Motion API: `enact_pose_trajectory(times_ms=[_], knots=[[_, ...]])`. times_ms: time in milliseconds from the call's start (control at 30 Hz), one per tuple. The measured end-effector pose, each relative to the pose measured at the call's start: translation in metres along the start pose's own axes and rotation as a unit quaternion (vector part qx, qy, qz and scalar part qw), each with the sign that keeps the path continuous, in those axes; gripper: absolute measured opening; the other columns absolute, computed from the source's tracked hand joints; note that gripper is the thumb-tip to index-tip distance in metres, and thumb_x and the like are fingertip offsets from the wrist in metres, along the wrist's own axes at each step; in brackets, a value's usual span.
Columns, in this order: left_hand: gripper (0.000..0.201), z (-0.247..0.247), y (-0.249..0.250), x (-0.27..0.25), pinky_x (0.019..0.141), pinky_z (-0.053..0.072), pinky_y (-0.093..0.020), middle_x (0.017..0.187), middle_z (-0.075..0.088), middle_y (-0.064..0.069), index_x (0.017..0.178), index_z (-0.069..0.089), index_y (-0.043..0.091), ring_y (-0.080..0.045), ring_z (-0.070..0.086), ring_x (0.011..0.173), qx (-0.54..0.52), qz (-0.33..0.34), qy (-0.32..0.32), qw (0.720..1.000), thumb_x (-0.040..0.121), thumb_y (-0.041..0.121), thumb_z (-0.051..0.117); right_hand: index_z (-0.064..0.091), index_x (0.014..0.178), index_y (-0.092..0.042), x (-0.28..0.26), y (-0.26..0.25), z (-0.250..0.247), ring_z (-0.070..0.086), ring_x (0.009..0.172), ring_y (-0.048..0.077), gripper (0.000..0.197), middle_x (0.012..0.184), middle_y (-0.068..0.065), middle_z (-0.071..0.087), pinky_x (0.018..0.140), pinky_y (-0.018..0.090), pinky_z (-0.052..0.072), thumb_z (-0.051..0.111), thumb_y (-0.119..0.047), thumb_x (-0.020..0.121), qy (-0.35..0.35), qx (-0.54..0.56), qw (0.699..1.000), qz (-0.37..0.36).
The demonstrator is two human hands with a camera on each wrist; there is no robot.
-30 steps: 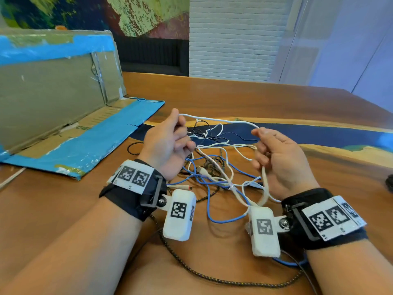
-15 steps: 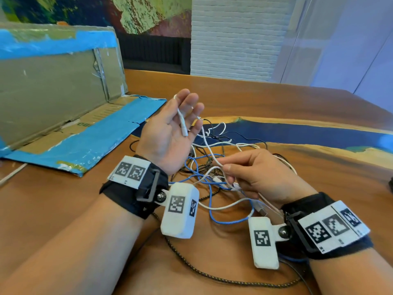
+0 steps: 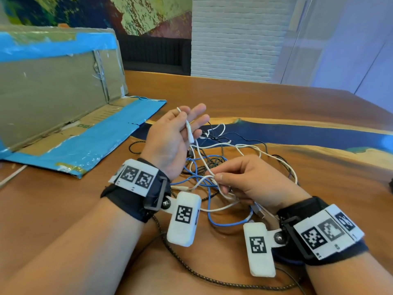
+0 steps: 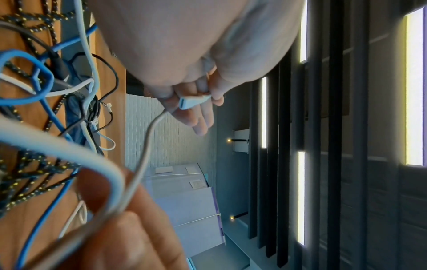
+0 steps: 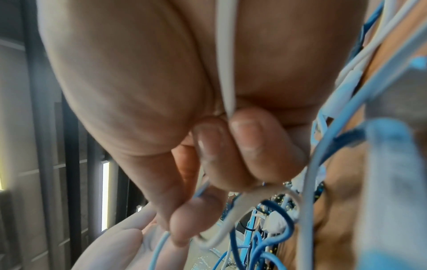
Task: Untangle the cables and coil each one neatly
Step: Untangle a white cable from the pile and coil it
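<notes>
left hand (image 3: 174,137): raised palm-up above the tangle, fingers mostly straight; white plug (image 3: 190,133) tucked between the fingers, seemingly nipped by the thumb in the left wrist view (image 4: 194,102).
right hand (image 3: 248,182): low over the table, thumb and curled fingers pinching the white cable (image 3: 203,158) further along its run; right wrist view shows it passing under the fingertips (image 5: 251,138).
cable location: white cable spans hand to hand; the rest lies in the tangle (image 3: 204,165) on the wooden table (image 3: 276,107), between and just beyond the hands.
handling: light, limp, smooth sheath, likely slips through a loose pinch; the plug is the stiff part and probably the best anchor. Feed it by sliding the pinch, not yanking, or knots may tighten.
in the way: blue cable (image 3: 225,223) loops under and across the white one; thin black cable (image 3: 240,136) and a speckled braided cord (image 3: 191,271) run through the same pile. How many crossings remain, can't tell.
around: opened cardboard box with blue tape (image 3: 63,107) to the left, well apart from the pile.
progress: early; nothing coiled yet.
</notes>
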State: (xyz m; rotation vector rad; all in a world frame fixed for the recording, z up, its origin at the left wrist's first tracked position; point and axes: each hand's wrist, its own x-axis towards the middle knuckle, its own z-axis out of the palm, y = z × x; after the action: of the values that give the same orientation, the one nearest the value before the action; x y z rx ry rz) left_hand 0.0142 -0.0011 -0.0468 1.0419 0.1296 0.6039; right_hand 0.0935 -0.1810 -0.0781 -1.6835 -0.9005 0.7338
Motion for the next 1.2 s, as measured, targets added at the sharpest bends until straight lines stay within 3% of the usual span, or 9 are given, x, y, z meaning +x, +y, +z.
enact_pose_trajectory(times_ms=[200,433,567,633,700,833,1000,1100,1200], knots=[[0.021,-0.002,0.000,-0.001,0.053,0.049,-0.021,0.123,0.074,0.006,0.098,0.056,0.018,-0.014,0.072,0.110,0.059,-0.009,0.028,0.998,0.111,0.016,0.038,0.082,0.100,-0.021,-0.003,-0.003,-0.006,0.032,0.043,0.011,0.019,0.062,0.005,0.058,0.040,0.021,0.026,0.065,-0.012,0.098,-0.023,0.009,0.999,-0.021],[0.029,0.004,-0.009,-0.005,0.068,0.043,-0.029,0.116,0.076,0.006,0.099,0.064,0.018,-0.021,0.075,0.103,0.171,-0.027,-0.019,0.985,0.111,0.021,0.038,0.080,0.110,-0.016,-0.005,-0.004,-0.004,0.028,0.045,0.015,0.021,0.063,0.008,0.058,0.043,0.023,0.023,0.065,-0.009,0.098,-0.064,0.035,0.997,-0.035],[0.029,0.003,-0.010,-0.007,0.077,0.055,-0.027,0.110,0.077,-0.002,0.108,0.068,0.001,-0.023,0.075,0.097,0.241,-0.030,-0.089,0.966,0.110,0.015,0.043,0.080,0.112,-0.017,-0.008,-0.008,-0.004,0.028,0.041,0.011,0.025,0.065,0.008,0.056,0.041,0.022,0.020,0.069,-0.014,0.090,-0.081,0.084,0.991,-0.071],[0.026,0.004,-0.011,-0.009,0.068,0.053,-0.023,0.089,0.075,-0.004,0.104,0.070,-0.001,-0.018,0.069,0.076,0.307,-0.015,-0.132,0.942,0.107,0.012,0.048,0.081,0.107,-0.020,-0.008,-0.011,-0.006,0.028,0.040,0.013,0.025,0.068,0.007,0.058,0.042,0.021,0.020,0.067,-0.019,0.086,-0.031,0.114,0.988,-0.100],[0.026,0.007,-0.011,-0.012,0.052,0.038,-0.019,0.064,0.058,-0.004,0.096,0.073,0.003,-0.012,0.047,0.053,0.325,-0.028,-0.174,0.929,0.105,0.013,0.051,0.082,0.100,-0.018,-0.006,-0.012,-0.013,0.030,0.038,0.013,0.020,0.068,0.004,0.060,0.040,0.020,0.022,0.064,-0.016,0.092,0.053,0.120,0.983,-0.126],[0.039,0.010,-0.010,-0.018,0.045,0.019,-0.020,0.054,0.026,-0.001,0.097,0.075,0.001,-0.011,0.020,0.049,0.263,-0.086,-0.218,0.936,0.109,0.016,0.040,0.076,0.095,-0.011,0.001,-0.005,-0.031,0.034,0.035,0.017,0.015,0.066,0.004,0.063,0.036,0.023,0.027,0.062,-0.010,0.100,0.209,0.050,0.967,-0.135],[0.042,0.005,-0.006,-0.018,0.057,0.015,-0.030,0.058,0.019,0.004,0.102,0.076,0.004,-0.009,0.019,0.046,0.110,-0.124,-0.234,0.958,0.105,0.025,0.040,0.078,0.096,-0.014,0.002,0.001,-0.046,0.034,0.037,0.020,0.011,0.068,0.005,0.066,0.039,0.026,0.034,0.067,-0.014,0.098,0.288,0.050,0.950,-0.113],[0.041,0.006,-0.001,-0.015,0.076,0.036,-0.034,0.060,0.031,0.007,0.124,0.069,0.007,-0.009,0.039,0.051,-0.032,-0.110,-0.197,0.974,0.107,0.026,0.037,0.079,0.102,-0.018,0.003,0.003,-0.041,0.033,0.037,0.017,0.018,0.073,0.007,0.066,0.038,0.025,0.035,0.063,-0.009,0.100,0.244,0.053,0.965,-0.082],[0.038,0.009,-0.001,-0.015,0.096,0.039,-0.041,0.065,0.049,0.009,0.135,0.059,0.015,-0.012,0.069,0.082,-0.046,-0.066,-0.120,0.990,0.110,0.028,0.034,0.077,0.113,-0.017,0.004,0.002,-0.019,0.031,0.037,0.014,0.025,0.074,0.006,0.066,0.036,0.022,0.035,0.059,-0.005,0.101,0.136,0.048,0.988,-0.054]])
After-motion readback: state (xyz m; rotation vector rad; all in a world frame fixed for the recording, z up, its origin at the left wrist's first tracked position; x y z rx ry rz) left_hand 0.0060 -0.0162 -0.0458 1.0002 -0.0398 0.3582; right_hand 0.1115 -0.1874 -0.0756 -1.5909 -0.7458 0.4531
